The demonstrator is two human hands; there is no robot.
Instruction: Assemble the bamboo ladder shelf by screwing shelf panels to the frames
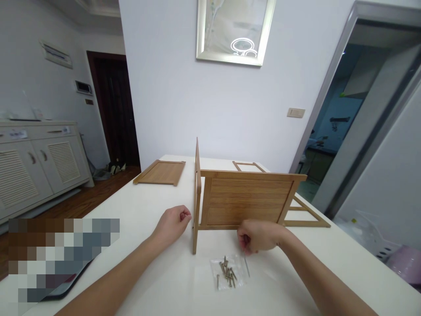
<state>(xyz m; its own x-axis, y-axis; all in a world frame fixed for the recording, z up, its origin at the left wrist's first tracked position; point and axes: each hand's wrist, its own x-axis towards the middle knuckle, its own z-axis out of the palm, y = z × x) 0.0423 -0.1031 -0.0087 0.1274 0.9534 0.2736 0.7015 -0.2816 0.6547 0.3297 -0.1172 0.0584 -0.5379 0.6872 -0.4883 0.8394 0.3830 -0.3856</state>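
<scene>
A wooden panel [250,197] stands on its long edge on the table, meeting an upright wooden side frame [196,206] at its left end. My left hand [174,223] is closed, fingertips pinched together just left of that frame; whatever they may hold is hidden. In front of the panel, my right hand [258,237] is closed with its fingertips at the top of a thin metal hex key [247,267], which points down toward the table. Close by lies a clear plastic bag [215,263] with several brass-coloured screws [228,274] on it.
Another wooden panel [162,172] lies flat at the back left of the white table [141,210]. Open wooden frames [307,219] lie behind the standing panel and to its right. A dark-edged flat object [70,287], partly blurred out, is at the left front.
</scene>
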